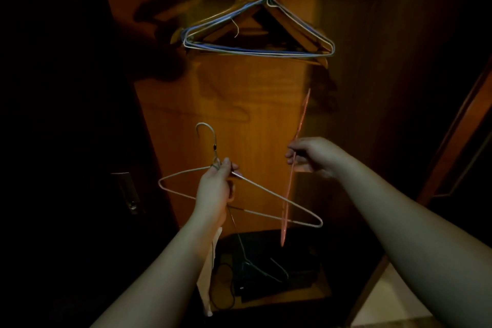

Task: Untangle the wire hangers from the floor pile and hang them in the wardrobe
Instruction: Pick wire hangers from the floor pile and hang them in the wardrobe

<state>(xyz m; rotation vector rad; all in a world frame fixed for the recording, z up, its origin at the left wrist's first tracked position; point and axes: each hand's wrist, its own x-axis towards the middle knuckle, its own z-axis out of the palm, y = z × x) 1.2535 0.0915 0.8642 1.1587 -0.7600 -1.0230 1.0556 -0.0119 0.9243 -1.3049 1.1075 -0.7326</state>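
My left hand (215,189) grips a pale wire hanger (239,194) at its neck; my right hand (310,158) pinches a pink hanger (292,168) (edge-on, crossing the pale one). Several hung hangers (258,32) crowd the wardrobe (239,88) above; a dark hanger (255,266) dangles below.

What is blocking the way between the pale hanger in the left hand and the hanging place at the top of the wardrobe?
The pink hanger in the right hand crosses the pale hanger near its right corner; whether they are hooked together is unclear. Higher up, the hung hangers already crowd the hanging point.
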